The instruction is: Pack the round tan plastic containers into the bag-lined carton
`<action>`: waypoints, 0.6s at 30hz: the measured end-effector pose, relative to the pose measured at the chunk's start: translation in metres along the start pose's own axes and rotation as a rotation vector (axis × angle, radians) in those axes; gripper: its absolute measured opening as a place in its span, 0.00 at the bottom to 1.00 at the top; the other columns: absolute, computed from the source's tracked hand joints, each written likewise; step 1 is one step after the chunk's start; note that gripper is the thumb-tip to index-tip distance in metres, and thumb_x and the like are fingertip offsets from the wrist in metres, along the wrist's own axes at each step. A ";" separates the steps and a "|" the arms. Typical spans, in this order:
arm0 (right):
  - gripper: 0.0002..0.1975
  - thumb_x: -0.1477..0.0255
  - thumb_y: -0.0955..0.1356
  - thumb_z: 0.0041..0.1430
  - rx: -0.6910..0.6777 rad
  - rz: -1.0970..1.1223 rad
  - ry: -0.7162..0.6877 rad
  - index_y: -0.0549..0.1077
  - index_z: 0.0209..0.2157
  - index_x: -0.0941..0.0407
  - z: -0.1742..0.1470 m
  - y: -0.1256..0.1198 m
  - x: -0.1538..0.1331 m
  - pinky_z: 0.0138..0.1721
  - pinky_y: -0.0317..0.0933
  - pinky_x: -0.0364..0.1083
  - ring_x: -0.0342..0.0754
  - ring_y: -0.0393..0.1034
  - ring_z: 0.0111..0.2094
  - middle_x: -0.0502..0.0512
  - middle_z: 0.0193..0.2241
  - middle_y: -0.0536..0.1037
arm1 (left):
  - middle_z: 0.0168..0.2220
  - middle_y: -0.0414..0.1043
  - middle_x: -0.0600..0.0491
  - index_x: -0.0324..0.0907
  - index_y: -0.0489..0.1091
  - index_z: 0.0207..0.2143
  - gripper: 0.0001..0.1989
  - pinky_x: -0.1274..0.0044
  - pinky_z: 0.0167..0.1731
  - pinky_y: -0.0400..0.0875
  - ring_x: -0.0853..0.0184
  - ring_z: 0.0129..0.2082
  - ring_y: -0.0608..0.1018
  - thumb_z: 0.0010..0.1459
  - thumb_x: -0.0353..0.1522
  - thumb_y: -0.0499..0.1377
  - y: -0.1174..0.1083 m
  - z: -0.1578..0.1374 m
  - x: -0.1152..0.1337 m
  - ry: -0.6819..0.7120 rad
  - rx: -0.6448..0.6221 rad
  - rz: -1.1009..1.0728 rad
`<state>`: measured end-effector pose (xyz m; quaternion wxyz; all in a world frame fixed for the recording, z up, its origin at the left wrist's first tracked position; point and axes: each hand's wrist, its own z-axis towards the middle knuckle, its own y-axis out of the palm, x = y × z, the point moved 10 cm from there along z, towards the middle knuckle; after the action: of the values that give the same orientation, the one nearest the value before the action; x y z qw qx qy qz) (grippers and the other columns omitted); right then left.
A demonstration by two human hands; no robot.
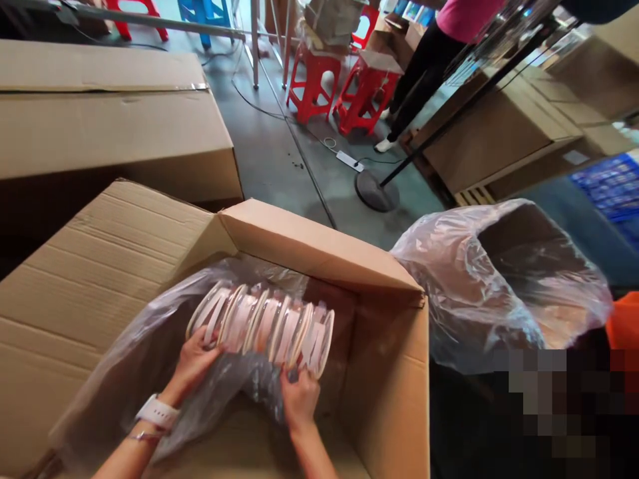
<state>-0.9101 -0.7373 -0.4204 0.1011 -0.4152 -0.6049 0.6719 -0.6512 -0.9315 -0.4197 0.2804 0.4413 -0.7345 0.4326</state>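
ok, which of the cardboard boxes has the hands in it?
The open box at bottom centre, lined with a plastic bag. Both hands, left and right, grip a row of white rings inside. The box behind is taped shut.

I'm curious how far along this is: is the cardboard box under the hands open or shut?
Open. The cardboard box has its flaps folded outward, and both hands reach inside its plastic liner, gripping a row of white rings.

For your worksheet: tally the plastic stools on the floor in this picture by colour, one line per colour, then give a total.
Red stools: 4 (one at the top left, two side by side in the middle, one partly hidden behind them)
Blue stools: 1
Total: 5
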 end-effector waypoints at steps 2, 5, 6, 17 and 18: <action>0.26 0.56 0.63 0.67 0.074 0.028 -0.021 0.81 0.44 0.65 0.047 -0.012 0.002 0.37 0.71 0.49 0.59 0.81 0.32 0.69 0.31 0.83 | 0.25 0.76 0.55 0.45 0.69 0.28 0.17 0.73 0.33 0.73 0.63 0.28 0.77 0.38 0.45 0.65 0.018 0.020 0.033 0.060 0.044 0.038; 0.28 0.51 0.65 0.61 0.055 0.118 0.064 0.80 0.39 0.64 0.118 -0.013 0.023 0.38 0.69 0.49 0.59 0.80 0.33 0.68 0.29 0.82 | 0.28 0.74 0.55 0.45 0.67 0.29 0.14 0.74 0.35 0.71 0.64 0.30 0.76 0.41 0.41 0.64 0.065 0.053 0.068 0.133 0.018 0.052; 0.27 0.52 0.66 0.59 0.026 0.156 0.099 0.80 0.39 0.64 0.137 -0.010 0.032 0.39 0.69 0.48 0.58 0.80 0.34 0.67 0.31 0.83 | 0.28 0.74 0.56 0.45 0.67 0.29 0.12 0.75 0.35 0.70 0.64 0.31 0.76 0.43 0.39 0.63 0.083 0.062 0.075 0.155 -0.007 0.064; 0.13 0.59 0.67 0.52 -0.159 0.183 0.341 0.73 0.24 0.54 0.026 0.028 0.069 0.29 0.66 0.46 0.56 0.78 0.25 0.61 0.22 0.81 | 0.22 0.71 0.54 0.47 0.65 0.25 0.07 0.72 0.29 0.65 0.63 0.24 0.73 0.43 0.37 0.60 0.103 0.014 0.035 0.273 -0.195 0.373; 0.13 0.60 0.67 0.53 -0.209 0.146 0.339 0.74 0.24 0.54 -0.007 0.036 0.056 0.30 0.68 0.48 0.58 0.79 0.26 0.63 0.23 0.81 | 0.21 0.71 0.55 0.48 0.65 0.24 0.08 0.72 0.28 0.65 0.63 0.22 0.73 0.43 0.40 0.59 0.068 0.002 0.018 0.270 -0.131 0.452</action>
<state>-0.9273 -0.7055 -0.4765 0.1089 -0.5733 -0.6141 0.5314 -0.7204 -0.9245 -0.4329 0.3001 0.1852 -0.7966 0.4910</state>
